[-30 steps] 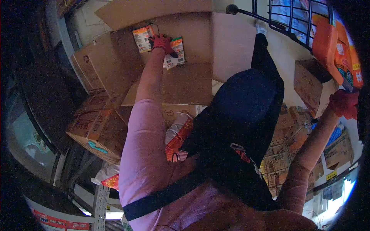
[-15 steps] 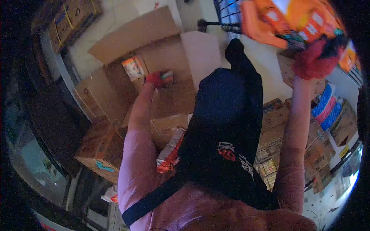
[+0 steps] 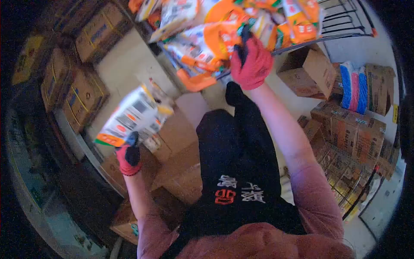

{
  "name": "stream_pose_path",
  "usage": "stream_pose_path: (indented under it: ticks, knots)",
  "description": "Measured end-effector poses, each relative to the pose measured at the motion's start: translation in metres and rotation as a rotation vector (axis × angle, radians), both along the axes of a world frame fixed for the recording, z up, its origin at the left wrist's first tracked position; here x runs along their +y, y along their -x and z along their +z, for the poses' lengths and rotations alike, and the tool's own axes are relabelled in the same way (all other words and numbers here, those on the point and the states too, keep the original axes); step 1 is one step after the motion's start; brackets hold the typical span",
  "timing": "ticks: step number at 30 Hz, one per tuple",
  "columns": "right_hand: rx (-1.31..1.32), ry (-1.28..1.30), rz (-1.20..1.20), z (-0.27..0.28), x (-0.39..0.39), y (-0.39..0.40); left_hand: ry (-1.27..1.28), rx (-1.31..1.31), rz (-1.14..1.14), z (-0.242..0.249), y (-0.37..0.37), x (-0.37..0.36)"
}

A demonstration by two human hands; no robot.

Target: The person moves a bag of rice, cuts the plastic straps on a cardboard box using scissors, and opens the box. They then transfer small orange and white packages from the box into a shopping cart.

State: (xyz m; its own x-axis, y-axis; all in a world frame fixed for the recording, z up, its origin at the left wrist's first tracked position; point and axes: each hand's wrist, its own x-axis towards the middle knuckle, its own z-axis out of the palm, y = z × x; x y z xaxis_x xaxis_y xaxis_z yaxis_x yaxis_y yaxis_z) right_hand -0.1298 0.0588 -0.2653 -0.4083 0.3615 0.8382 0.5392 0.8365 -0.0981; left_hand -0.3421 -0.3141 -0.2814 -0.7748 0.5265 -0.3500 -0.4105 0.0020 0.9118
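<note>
My left hand (image 3: 129,157), in a red and black glove, grips a white and orange packet (image 3: 133,114) by its lower edge, above an open cardboard box (image 3: 177,140). My right hand (image 3: 252,60), gloved the same way, lies against the heap of orange and white packets (image 3: 194,43) in a wire basket (image 3: 345,19) at the top. Its fingers reach onto an orange packet, and whether they grip it is hidden. Another packet (image 3: 152,143) shows inside the cardboard box.
Strapped cartons (image 3: 84,97) stand at the left. An open carton (image 3: 306,73), blue and pink bundles (image 3: 354,88) and stacked cartons (image 3: 349,134) are at the right. A wire rack (image 3: 340,181) is below them.
My left hand has risen out of the box area and now holds a packet up. My right hand has shifted left in the view, along with the basket, as the view turned.
</note>
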Motion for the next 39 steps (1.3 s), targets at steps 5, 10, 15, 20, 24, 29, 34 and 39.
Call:
stream_pose_path:
  ticks: [5,10,15,20,24,29,34,39]
  knots:
    - [0.037,0.098,0.031,0.008,-0.006,0.000,-0.355,0.288,0.030,0.154,-0.018,0.212]
    - [-0.046,0.176,-0.002,0.007,-0.007,-0.005,-0.430,1.554,-0.233,0.251,-0.064,0.400]
    - [-0.087,0.272,0.024,0.025,-0.001,0.001,-0.082,1.977,0.138,0.205,-0.075,0.423]
    - [-0.055,0.126,-0.017,0.007,0.014,0.004,-0.002,1.662,0.285,0.052,0.026,0.227]
    - [0.019,0.085,-0.069,-0.005,0.026,0.007,0.800,0.949,0.119,-0.132,0.031,-0.007]
    - [0.018,-0.102,-0.151,-0.037,0.073,-0.025,1.431,-0.147,-0.236,-0.270,-0.022,-0.188]
    - [-0.262,-0.474,-0.200,-0.060,0.144,-0.073,0.441,-0.764,0.464,-0.328,-0.018,-0.170]
    - [-0.390,-0.556,-0.128,-0.049,0.141,-0.074,0.640,-0.821,0.594,-0.383,0.012,-0.130]
